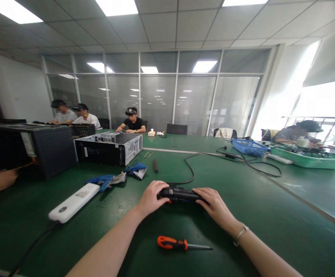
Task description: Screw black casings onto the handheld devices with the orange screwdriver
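In the middle of the head view lies a long black device, with small red and blue spots along its near underside. Its exact kind I cannot make out. My left hand is closed round its left end, fingers over the top and thumb on the near side. At the right end my right hand grips it in the same way; a bracelet circles that wrist. A dark cable runs off behind the device. Nearer to me, between my forearms, a screwdriver with an orange and black handle lies on the green table.
Left of my hands are a white power strip, blue-grey gloves, a computer case and a dark bar. Another person's hand is by a black case. Blue and green baskets stand right.
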{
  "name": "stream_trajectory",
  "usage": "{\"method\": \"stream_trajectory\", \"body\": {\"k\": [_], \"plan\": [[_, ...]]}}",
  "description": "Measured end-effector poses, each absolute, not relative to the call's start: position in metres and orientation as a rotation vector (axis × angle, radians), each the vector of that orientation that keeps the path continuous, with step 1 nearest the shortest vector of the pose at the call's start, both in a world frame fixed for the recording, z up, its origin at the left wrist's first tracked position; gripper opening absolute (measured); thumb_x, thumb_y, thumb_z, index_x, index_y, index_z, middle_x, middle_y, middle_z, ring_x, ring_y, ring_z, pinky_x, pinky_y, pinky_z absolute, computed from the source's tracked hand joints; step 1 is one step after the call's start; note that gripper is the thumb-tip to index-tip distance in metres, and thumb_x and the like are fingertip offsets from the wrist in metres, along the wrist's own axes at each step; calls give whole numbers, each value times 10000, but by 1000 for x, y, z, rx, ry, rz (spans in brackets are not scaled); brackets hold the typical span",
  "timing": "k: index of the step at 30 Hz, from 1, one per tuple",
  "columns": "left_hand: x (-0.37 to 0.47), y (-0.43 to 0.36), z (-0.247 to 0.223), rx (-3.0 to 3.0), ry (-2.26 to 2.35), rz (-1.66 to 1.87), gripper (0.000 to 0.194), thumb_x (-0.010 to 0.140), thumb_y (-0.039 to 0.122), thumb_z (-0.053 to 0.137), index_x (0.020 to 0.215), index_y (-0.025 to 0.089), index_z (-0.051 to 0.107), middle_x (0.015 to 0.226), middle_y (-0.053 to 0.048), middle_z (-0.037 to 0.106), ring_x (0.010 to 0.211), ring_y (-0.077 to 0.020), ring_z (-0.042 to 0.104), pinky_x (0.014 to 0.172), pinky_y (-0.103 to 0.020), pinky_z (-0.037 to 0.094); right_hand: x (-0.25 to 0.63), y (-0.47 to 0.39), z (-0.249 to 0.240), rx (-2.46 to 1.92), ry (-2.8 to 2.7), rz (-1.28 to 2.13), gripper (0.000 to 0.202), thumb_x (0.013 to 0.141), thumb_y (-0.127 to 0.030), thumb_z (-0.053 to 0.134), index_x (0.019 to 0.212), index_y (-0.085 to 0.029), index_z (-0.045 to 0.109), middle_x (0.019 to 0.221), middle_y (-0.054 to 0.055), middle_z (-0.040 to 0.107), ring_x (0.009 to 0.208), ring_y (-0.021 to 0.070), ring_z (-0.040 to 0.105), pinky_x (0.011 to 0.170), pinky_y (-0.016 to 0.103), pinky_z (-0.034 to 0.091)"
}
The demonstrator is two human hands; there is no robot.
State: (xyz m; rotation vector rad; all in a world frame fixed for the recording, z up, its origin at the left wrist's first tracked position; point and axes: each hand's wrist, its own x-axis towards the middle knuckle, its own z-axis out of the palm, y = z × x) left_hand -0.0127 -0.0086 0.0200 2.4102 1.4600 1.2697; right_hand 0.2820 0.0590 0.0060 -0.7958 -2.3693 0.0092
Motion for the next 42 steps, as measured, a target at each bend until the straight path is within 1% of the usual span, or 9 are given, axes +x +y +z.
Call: {"method": "stream_trajectory", "body": {"k": [5,9,14,17,20,25,29,35,42], "plan": [[-14,-2,12,2354,1514,1174,434,678,211,817,1082,199,660,1139,-74,652,1073,-246,575,978,-383,443,281,62,1,-820,-2418,3,351,944,-335,477,1281,-283,561,1216,71,637,1088,236,586,964,438,448],[-15,3,7,2301,1559,1110,431,681,225,810,1085,204,663,1168,-76,651,1094,-252,580,991,-380,434,279,63,-1,-858,-2437,28,355,946,-345,470,1279,-276,570,1216,74,639,1096,236,586,982,436,437],[-15,5,5,2229,1579,1039,440,727,264,768,1148,223,644,1228,-72,638,1134,-251,583,1018,-377,423,279,66,0,-911,-2467,61,369,951,-349,448,1294,-266,559,1236,76,627,1123,237,573,999,432,425],[-15,3,6,2227,1592,1001,458,758,296,737,1198,236,625,1273,-75,619,1175,-261,566,1037,-398,411,281,68,1,-910,-2496,70,373,947,-340,451,1301,-276,549,1237,70,625,1115,235,580,984,428,438],[-15,1,7,2251,1615,963,485,795,335,701,1254,219,597,1317,-94,590,1204,-274,550,1046,-417,406,282,69,1,-891,-2502,77,378,949,-334,443,1311,-285,539,1235,70,624,1097,238,590,970,430,452],[-16,6,2,2276,1650,913,526,836,393,654,1324,233,542,1344,-88,569,1220,-281,544,1051,-423,399,280,69,2,-928,-2501,97,379,965,-335,409,1317,-269,533,1244,81,607,1086,237,589,952,417,472],[-16,13,-1,2262,1658,871,522,839,384,655,1320,213,546,1325,-102,583,1204,-289,554,1036,-422,408,280,72,3,-940,-2541,80,391,972,-338,386,1334,-271,519,1223,80,612,1047,232,600,933,408,483],[-17,14,2,2229,1648,845,490,836,377,651,1285,197,573,1305,-106,599,1181,-284,568,1014,-405,423,284,76,3,-908,-2563,59,411,966,-359,398,1364,-309,489,1242,68,595,1027,221,609,914,380,494],[-12,13,6,2197,1681,806,470,885,384,564,1309,181,541,1307,-112,595,1176,-291,570,986,-407,440,285,80,-1,-938,-2517,64,419,969,-397,390,1368,-309,482,1223,75,612,1024,227,613,903,400,487]]}}
